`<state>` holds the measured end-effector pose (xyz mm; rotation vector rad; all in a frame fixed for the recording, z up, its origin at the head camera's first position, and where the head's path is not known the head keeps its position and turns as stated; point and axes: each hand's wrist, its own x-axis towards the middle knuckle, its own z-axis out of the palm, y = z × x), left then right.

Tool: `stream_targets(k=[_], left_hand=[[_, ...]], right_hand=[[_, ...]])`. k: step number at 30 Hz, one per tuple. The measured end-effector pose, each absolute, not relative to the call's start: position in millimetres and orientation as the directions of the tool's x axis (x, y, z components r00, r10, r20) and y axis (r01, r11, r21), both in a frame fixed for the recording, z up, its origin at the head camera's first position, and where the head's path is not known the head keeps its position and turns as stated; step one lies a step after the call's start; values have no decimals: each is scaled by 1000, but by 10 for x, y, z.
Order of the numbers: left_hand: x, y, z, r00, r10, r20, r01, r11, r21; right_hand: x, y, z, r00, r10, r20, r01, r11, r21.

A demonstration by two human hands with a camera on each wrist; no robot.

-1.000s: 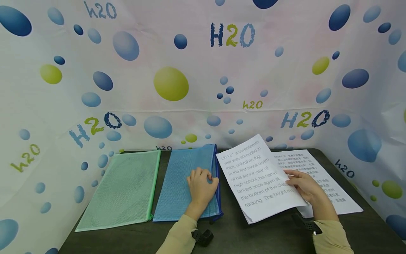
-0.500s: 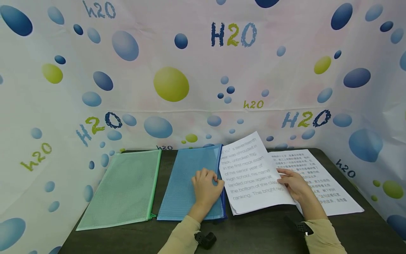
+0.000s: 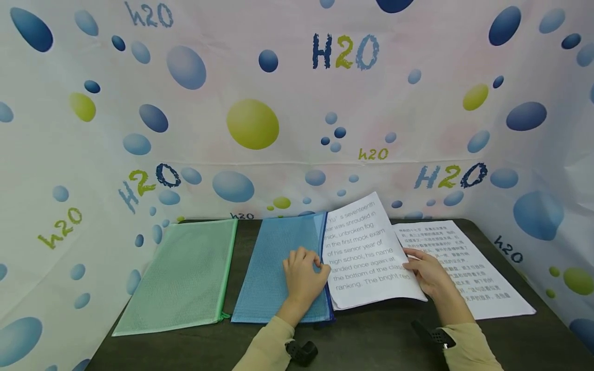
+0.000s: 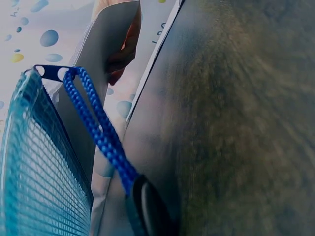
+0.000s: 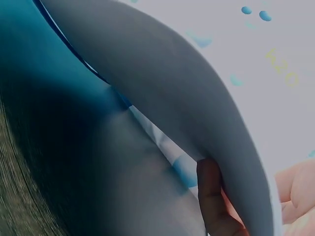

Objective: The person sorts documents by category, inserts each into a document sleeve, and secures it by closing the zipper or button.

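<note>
My left hand pinches the right edge of a blue mesh zip pouch between thumb and curled forefinger. That edge stands raised in the left wrist view, its braided blue zip cord hanging from the corner. My right hand pinches the right side of a few stacked paper sheets printed in English. The stack's left edge lies at the pouch's opening, and the first letters of its lines are hidden there. Seen from the right wrist, the paper bows upward, with one finger under it.
A green mesh zip pouch lies flat on the left of the dark table. At the right lies a sheet with Chinese text, partly behind the right hand. A bubble-patterned cloth hangs behind the table.
The right hand has brought the paper stack leftward, from beside the blue pouch to its opening. The left hand and the pouch's raised edge have shifted slightly right.
</note>
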<state>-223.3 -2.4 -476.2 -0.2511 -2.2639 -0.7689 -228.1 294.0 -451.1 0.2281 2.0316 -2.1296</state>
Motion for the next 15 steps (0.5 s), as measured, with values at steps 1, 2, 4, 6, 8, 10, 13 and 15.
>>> stream_targets(k=[1,2,4,6,8,10,13,15], left_hand=[[-2230,-24,-4763,-724,-44,688,385,802,457],[-2229,-24,-4764,-728,-45,684,384,800,460],[-2225,-23,-4763,-735,-45,677,382,797,468],[-2227,-23,-4762,-743,-46,667,378,795,475],[-2232,-23,-4760,-748,-47,662,372,795,478],[-2236,-24,-4758,-751,-49,659,369,796,480],[-2239,-26,-4755,-754,-50,655,369,792,486],[-2236,-29,-4754,-758,-50,650,371,787,494]], right_hand=[[-2278,2935,-4511,-969,-30,-245,246,-50,-968],[-2274,2929,-4509,-969,-29,-247,248,-57,-967],[-2270,2917,-4508,-969,-30,-245,246,-68,-967],[-2270,2905,-4509,-971,-34,-238,239,-71,-968],[-2272,2889,-4508,-974,-32,-226,228,-61,-972],[-2276,2873,-4506,-975,-29,-220,221,-45,-974],[-2281,2842,-4505,-978,-14,-210,211,-2,-978],[-2278,2819,-4503,-978,-5,-208,208,21,-978]])
